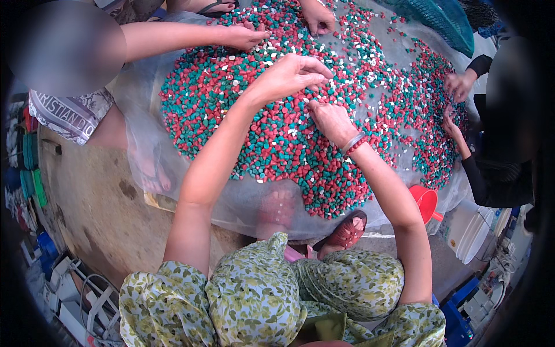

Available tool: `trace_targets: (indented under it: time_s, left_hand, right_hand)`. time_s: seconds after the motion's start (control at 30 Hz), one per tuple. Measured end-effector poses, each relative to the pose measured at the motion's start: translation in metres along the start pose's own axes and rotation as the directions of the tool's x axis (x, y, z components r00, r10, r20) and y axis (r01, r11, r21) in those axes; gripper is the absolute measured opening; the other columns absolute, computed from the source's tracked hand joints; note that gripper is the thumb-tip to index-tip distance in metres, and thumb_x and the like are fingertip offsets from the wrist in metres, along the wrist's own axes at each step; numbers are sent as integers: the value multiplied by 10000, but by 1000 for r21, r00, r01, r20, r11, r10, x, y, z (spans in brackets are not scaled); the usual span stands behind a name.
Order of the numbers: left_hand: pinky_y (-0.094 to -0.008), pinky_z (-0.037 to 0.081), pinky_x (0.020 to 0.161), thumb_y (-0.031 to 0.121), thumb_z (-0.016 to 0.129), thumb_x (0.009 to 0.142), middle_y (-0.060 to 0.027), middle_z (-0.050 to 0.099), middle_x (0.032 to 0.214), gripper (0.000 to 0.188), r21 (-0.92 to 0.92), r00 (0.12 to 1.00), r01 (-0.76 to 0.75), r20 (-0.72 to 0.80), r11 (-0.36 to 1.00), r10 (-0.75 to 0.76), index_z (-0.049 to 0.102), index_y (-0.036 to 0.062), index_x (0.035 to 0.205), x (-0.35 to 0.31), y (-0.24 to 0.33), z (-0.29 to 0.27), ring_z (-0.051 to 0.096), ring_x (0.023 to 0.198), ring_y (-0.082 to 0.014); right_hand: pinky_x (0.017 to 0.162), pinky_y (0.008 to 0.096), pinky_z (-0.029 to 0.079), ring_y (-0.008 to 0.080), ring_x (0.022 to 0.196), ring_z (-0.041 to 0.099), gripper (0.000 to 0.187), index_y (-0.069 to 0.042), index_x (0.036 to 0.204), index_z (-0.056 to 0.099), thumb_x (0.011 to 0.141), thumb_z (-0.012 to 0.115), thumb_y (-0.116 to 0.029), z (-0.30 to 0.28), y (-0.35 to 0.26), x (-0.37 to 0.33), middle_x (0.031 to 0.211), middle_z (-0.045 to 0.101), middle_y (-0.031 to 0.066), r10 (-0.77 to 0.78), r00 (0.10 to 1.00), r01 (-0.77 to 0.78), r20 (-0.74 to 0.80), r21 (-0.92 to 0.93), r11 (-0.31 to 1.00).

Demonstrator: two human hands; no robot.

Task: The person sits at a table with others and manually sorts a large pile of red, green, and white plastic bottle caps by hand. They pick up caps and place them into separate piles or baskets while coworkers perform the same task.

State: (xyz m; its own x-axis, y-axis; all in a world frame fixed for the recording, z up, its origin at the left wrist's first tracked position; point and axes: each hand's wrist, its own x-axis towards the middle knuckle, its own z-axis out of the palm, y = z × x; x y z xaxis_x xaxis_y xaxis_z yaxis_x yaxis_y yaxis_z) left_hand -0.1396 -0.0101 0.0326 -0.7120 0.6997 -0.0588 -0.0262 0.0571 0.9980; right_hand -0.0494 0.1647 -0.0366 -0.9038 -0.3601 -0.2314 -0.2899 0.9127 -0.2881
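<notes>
My right hand (331,120) lies knuckles-up on the heap of red, green and white pieces (277,133), fingertips buried out of sight, so whether they pinch anything cannot be told. My left foot (276,209) shows only dimly through the clear plastic sheet (144,98). Two neighbours' faces are blurred. The blue mesh basket (445,20) is cut off by the top edge.

The beads (277,133) lie heaped on the sheet (139,104). Both hands, left (289,75) and right (330,120), are over the beads' middle. A scoop (426,202) sits right of the sheet, a bucket (471,231) beyond it.
</notes>
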Motion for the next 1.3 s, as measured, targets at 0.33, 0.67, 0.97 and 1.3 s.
trace_targets:
  time_s: [0.33,0.67,0.97,1.3]
  left_hand:
    - [-229,495,723,163,638,902,-9,671,876,193,-44,988,-16,150,999,23,680,22,1027,-22,27,44,608,818,-61]
    - [-340,524,783,123,624,847,-116,695,964,205,241,943,-142,327,960,58,688,32,1019,-17,37,110,673,879,-210]
    - [-658,298,1008,269,836,636,-189,366,1402,784,978,970,186,-168,96,-173,474,207,1328,4,-31,68,259,1342,-429]
    - [-593,149,1124,349,667,779,-11,273,1500,631,743,857,-494,504,452,108,451,307,1371,-57,-90,157,123,1436,-328]
  right_hand:
    - [464,220,415,120,636,607,228,-60,1048,604,942,540,-253,-24,16,-74,684,604,19,187,912,-248,364,855,-456]
    - [454,261,431,167,670,601,128,-8,954,549,848,478,-21,13,17,-128,840,621,92,45,875,-295,482,604,-740]
    - [372,227,330,126,566,517,174,6,860,553,745,427,38,-10,8,-145,775,581,94,-60,894,-395,445,716,-575]
    - [305,191,268,86,452,480,340,-48,884,545,981,467,-365,-22,18,-166,701,570,72,-223,904,-424,365,694,-582]
